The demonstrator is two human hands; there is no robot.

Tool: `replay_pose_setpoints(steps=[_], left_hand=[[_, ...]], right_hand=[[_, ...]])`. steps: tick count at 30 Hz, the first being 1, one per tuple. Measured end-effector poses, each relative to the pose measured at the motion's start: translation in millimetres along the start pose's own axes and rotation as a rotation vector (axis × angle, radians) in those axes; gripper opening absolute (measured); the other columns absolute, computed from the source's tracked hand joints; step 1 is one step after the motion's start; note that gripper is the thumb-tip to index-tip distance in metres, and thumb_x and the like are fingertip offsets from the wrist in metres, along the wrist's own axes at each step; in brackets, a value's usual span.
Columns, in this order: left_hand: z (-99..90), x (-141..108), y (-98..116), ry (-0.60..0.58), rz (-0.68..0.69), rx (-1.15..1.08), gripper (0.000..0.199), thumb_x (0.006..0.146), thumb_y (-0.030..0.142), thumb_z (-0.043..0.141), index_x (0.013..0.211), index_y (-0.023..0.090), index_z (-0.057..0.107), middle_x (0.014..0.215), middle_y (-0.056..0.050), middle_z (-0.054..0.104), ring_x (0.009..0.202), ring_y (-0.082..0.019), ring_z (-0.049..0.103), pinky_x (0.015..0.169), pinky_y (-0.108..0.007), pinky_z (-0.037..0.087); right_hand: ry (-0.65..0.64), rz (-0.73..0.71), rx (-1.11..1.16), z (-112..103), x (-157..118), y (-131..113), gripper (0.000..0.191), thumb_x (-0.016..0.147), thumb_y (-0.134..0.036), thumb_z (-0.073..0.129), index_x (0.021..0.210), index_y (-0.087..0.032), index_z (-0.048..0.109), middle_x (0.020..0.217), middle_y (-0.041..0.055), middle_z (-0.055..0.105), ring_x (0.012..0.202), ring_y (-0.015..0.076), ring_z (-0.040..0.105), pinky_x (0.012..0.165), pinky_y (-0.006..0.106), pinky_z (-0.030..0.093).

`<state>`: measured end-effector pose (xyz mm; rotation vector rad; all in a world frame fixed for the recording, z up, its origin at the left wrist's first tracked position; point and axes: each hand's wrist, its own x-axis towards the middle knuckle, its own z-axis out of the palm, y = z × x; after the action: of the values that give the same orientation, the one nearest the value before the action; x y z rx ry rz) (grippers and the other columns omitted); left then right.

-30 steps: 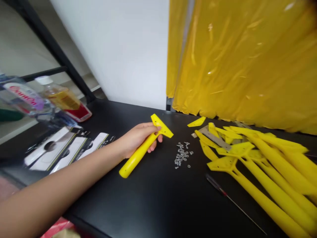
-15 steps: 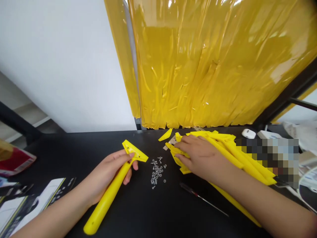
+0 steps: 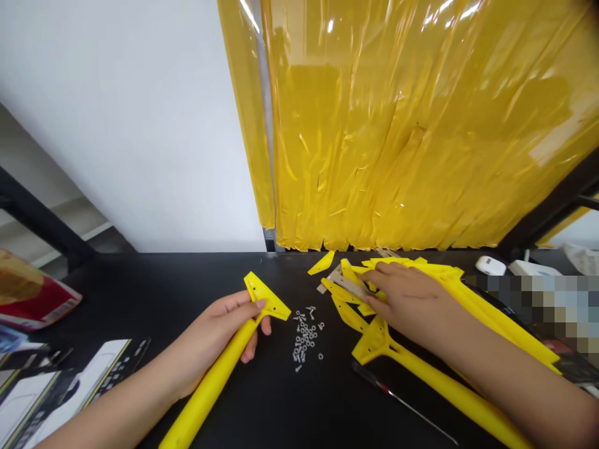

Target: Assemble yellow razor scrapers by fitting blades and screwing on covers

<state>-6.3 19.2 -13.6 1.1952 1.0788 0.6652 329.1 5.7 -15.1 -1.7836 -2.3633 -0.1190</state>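
My left hand grips the handle of a yellow plastic scraper, whose wide, flat head has small holes and sits just past my fingers. A small heap of silver screws and nuts lies to the right of that head. My right hand rests on a pile of yellow scrapers, with its fingertips near a steel blade. One scraper lies with its head below my right hand. Part of the pile is hidden under that hand.
The black desk meets a shiny yellow plastic curtain at the back. A thin screwdriver lies at the front. White printed cards and a red packet are at the left; a white mouse is at the right.
A scraper now lies clear of the pile below my right hand, and that hand has shifted slightly right. My left hand still holds its scraper.
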Motion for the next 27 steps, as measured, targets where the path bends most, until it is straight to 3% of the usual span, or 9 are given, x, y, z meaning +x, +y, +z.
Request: replay_pose_setpoints(steps=[7, 12, 16, 20, 22, 25, 27], left_hand=[[1.4, -1, 1, -0.004, 0.0, -0.005, 0.034, 0.097, 0.047, 0.063, 0.081, 0.017, 0.068, 0.073, -0.002, 0.068, 0.05, -0.011, 0.055, 0.054, -0.023, 0.042], [2.3, -1, 1, -0.005, 0.011, -0.013, 0.033, 0.097, 0.045, 0.062, 0.084, 0.016, 0.069, 0.084, -0.005, 0.073, 0.051, -0.01, 0.056, 0.054, -0.022, 0.041], [5.2, -4, 0, -0.013, 0.018, -0.074, 0.029, 0.097, 0.042, 0.062, 0.086, 0.016, 0.067, 0.088, -0.008, 0.076, 0.051, -0.01, 0.057, 0.055, -0.022, 0.044], [13.2, -12, 3, -0.04, 0.003, -0.106, 0.03, 0.096, 0.043, 0.064, 0.087, 0.015, 0.067, 0.086, -0.009, 0.076, 0.047, -0.009, 0.058, 0.05, -0.02, 0.042], [17.3, -16, 4, -0.049, 0.002, -0.115, 0.031, 0.095, 0.045, 0.066, 0.089, 0.015, 0.068, 0.083, -0.008, 0.074, 0.045, -0.008, 0.056, 0.046, -0.018, 0.039], [20.8, -20, 4, -0.087, -0.003, -0.124, 0.033, 0.094, 0.046, 0.068, 0.089, 0.014, 0.069, 0.079, -0.006, 0.072, 0.044, -0.007, 0.053, 0.043, -0.017, 0.039], [21.7, -20, 3, -0.098, -0.03, -0.137, 0.031, 0.094, 0.046, 0.069, 0.092, 0.015, 0.069, 0.077, -0.005, 0.071, 0.046, -0.008, 0.054, 0.044, -0.017, 0.041]], right_hand=[[-0.031, 0.047, 0.125, -3, 4, 0, 0.011, 0.093, -0.023, 0.059, 0.087, -0.025, 0.068, 0.091, 0.0028, 0.071, 0.089, 0.0224, 0.066, 0.08, 0.035, 0.046], [-0.002, 0.182, 0.328, -20, 2, 1, 0.013, 0.094, -0.026, 0.052, 0.084, -0.025, 0.059, 0.073, -0.0006, 0.067, 0.061, 0.0171, 0.06, 0.057, 0.029, 0.04], [-0.012, 0.182, 0.628, -41, -2, -7, 0.017, 0.1, -0.029, 0.043, 0.091, -0.025, 0.056, 0.082, 0.0002, 0.073, 0.07, 0.0157, 0.068, 0.066, 0.028, 0.052], [-0.157, 0.262, 1.39, -56, -19, -49, 0.015, 0.095, -0.032, 0.059, 0.084, -0.022, 0.059, 0.08, 0.0013, 0.071, 0.072, 0.0152, 0.067, 0.072, 0.028, 0.054], [-0.366, 0.328, 1.733, -54, -30, -80, 0.015, 0.093, -0.035, 0.064, 0.089, -0.021, 0.059, 0.082, 0.0028, 0.073, 0.069, 0.0155, 0.067, 0.07, 0.029, 0.053], [-0.56, 0.339, 1.963, -37, -41, -118, 0.025, 0.085, -0.039, 0.072, 0.089, -0.02, 0.056, 0.082, 0.0049, 0.075, 0.068, 0.0167, 0.068, 0.072, 0.032, 0.052], [-0.523, 0.359, 1.995, -22, -43, -128, 0.026, 0.082, -0.036, 0.076, 0.088, -0.02, 0.057, 0.08, 0.0041, 0.073, 0.068, 0.0157, 0.066, 0.073, 0.031, 0.05]])
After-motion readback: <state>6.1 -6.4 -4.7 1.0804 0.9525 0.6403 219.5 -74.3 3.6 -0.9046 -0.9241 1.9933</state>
